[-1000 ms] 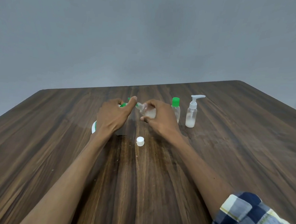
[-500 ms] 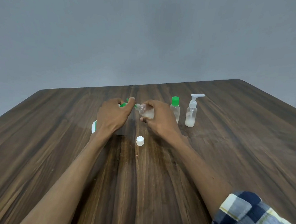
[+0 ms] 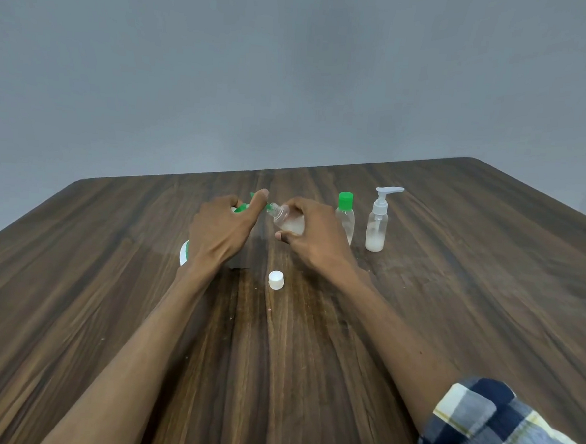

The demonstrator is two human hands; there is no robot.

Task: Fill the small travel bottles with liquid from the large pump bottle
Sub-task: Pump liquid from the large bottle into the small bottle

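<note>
Right hand (image 3: 313, 235) around tilted uncapped travel bottle (image 3: 286, 219) (left hand (image 3: 220, 231) seemingly gripping pump bottle (image 3: 184, 253)).

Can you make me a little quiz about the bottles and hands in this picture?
1. True or false: the small white cap is screwed onto a bottle.
2. Which hand holds the tilted small bottle? A) left hand B) right hand
3. Fill in: the bottle standing beside the clear pump bottle has a ____ cap.

Key: 1. False, it lies loose on the table. 2. B. 3. Green.
</note>
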